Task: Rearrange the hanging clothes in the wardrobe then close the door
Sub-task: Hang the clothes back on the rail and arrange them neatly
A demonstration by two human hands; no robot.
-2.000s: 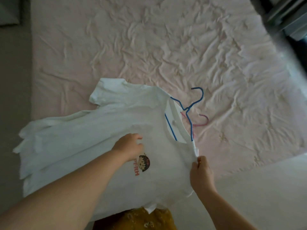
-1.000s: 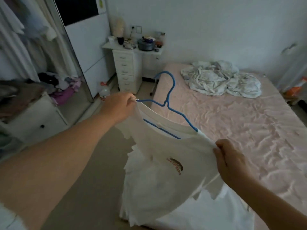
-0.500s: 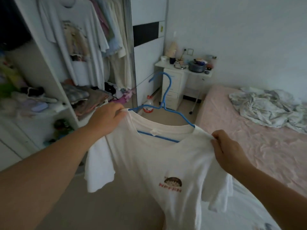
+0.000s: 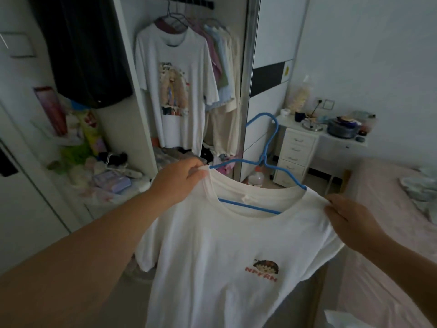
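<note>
I hold a white T-shirt with a small cartoon print up in front of me on a blue hanger. My left hand grips the shirt's left shoulder at the hanger's end. My right hand grips the right shoulder. Behind it the wardrobe stands open. Inside hang a white printed T-shirt and several pale garments. The sliding door is at the right of the opening.
Cluttered shelves and a dark hanging garment fill the wardrobe's left section. A white drawer unit with pots on top stands by the wall. The pink bed is on my right. A bottle sits on the floor.
I lifted the T-shirt on its hanger off the bed, turned left toward the open wardrobe and moved closer. Both hands keep hold of the shoulders.
</note>
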